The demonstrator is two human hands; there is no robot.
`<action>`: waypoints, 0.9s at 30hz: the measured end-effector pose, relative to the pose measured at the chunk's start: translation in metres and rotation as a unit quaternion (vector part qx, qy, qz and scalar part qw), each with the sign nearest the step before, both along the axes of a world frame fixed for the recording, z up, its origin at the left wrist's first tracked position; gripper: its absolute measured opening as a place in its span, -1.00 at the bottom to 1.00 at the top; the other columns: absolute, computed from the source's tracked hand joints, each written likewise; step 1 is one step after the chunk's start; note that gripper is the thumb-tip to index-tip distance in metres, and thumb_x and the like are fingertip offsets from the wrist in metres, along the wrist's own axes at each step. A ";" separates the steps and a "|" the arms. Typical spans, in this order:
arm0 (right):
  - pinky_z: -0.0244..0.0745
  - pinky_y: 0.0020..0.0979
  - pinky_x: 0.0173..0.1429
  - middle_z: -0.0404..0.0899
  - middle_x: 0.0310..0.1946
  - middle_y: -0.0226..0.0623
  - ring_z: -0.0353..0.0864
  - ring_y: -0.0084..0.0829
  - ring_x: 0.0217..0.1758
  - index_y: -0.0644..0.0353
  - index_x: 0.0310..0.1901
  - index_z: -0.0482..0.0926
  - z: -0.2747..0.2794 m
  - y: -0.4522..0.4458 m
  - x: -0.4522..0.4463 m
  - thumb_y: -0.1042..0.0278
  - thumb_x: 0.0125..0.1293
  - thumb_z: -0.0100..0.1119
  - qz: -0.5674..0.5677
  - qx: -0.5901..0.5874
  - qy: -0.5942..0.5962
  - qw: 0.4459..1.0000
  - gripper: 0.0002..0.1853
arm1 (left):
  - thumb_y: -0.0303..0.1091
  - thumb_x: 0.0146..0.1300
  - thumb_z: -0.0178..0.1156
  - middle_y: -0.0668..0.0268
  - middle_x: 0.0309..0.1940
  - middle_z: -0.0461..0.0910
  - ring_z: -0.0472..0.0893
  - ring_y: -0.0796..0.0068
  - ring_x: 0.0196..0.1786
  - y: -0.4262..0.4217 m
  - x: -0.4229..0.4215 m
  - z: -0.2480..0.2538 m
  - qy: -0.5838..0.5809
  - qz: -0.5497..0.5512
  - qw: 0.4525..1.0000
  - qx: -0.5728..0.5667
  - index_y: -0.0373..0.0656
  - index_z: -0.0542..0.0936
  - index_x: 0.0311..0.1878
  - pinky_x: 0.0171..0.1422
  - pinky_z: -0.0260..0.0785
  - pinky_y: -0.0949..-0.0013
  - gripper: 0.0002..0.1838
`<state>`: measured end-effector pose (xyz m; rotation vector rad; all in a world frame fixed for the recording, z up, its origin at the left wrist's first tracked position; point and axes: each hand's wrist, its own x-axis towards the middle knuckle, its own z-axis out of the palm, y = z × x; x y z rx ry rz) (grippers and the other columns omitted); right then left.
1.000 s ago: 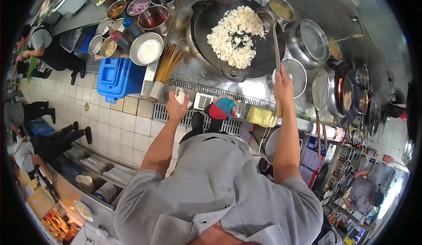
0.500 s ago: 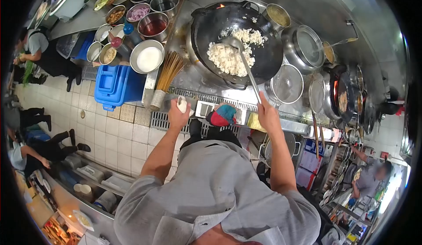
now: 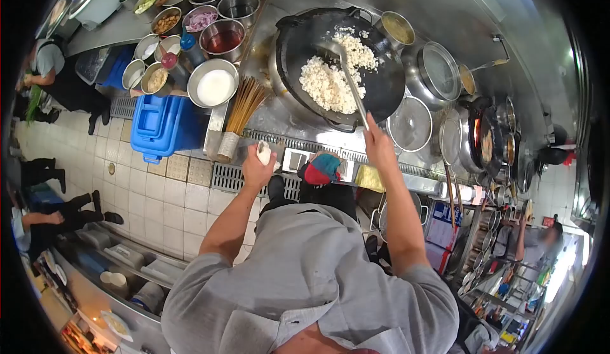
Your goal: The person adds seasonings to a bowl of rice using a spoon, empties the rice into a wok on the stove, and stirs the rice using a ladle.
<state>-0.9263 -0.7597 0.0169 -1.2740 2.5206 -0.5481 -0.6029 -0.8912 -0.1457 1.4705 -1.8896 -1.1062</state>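
Note:
My right hand (image 3: 380, 147) is closed around the handle of a long metal ladle (image 3: 353, 90). Its head rests among white rice (image 3: 332, 86) in a large black wok (image 3: 386, 93); the rice lies in one big heap with a looser spread toward the far side. In my left hand (image 3: 258, 171), bunched white cloth (image 3: 264, 153) is gripped just short of the stove's front edge. Between my hands, a red and teal cloth (image 3: 321, 168) lies at that edge.
A bamboo wok brush (image 3: 241, 112) stands left of the wok, near a bowl of white liquid (image 3: 216, 87) and several ingredient pots. A blue bin (image 3: 164, 125) is below them. Strainers (image 3: 410, 123) and a second wok (image 3: 484, 139) are at right. Other people stand left and right.
The ladle's head has shifted to the far left of the rice, and my right hand has moved slightly forward and left. The rice is more spread out. My left hand keeps the white cloth.

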 end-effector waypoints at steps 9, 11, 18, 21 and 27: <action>0.60 0.10 -0.38 0.68 -0.39 0.03 0.72 0.09 -0.42 -0.26 0.59 0.13 -0.033 0.036 -0.088 0.18 0.54 0.02 0.006 0.095 0.247 0.964 -0.37 | 0.18 0.48 0.13 0.14 -0.12 0.69 0.72 0.26 -0.09 -0.006 -0.049 0.033 0.373 0.086 0.838 0.389 -0.27 0.52 0.13 0.02 0.59 0.23 -0.40; 0.52 0.13 -0.46 0.66 -0.47 0.09 0.68 0.14 -0.50 -0.12 0.59 0.15 -0.058 0.074 -0.061 0.21 0.53 0.06 0.021 0.030 0.216 0.976 -0.35 | 0.44 0.46 -0.08 0.20 -0.05 0.66 0.72 0.27 -0.10 -0.006 -0.080 0.072 0.354 -0.027 0.788 0.503 -0.12 0.53 0.20 -0.06 0.69 -0.01 -0.25; 0.50 0.14 -0.17 0.66 -0.32 0.26 0.64 0.34 -0.25 -0.03 0.49 0.37 0.005 0.077 0.004 0.26 0.52 0.12 -0.061 -0.043 0.035 0.997 -0.46 | 0.48 0.44 -0.14 0.07 0.09 0.66 0.72 0.08 0.01 -0.014 -0.186 0.101 0.250 -0.119 0.773 0.570 -0.15 0.49 0.30 -0.08 0.68 -0.17 -0.17; 0.49 0.15 -0.14 0.65 -0.32 0.28 0.63 0.33 -0.22 -0.05 0.49 0.36 -0.004 0.024 -0.049 0.21 0.53 0.09 -0.108 -0.070 0.045 0.991 -0.47 | 0.34 0.42 0.08 0.10 0.03 0.67 0.72 0.11 -0.09 -0.007 -0.203 0.106 0.240 -0.042 0.777 0.580 -0.17 0.52 0.24 -0.08 0.67 -0.19 -0.29; 0.49 0.16 -0.18 0.64 -0.38 0.27 0.65 0.31 -0.29 -0.11 0.50 0.36 -0.028 -0.013 -0.089 0.21 0.51 0.09 -0.060 -0.038 0.081 0.994 -0.46 | 0.10 0.37 0.32 0.22 -0.22 0.70 0.70 0.22 -0.30 0.006 -0.216 0.105 0.295 0.050 0.785 0.543 -0.18 0.62 0.03 -0.24 0.68 -0.12 -0.51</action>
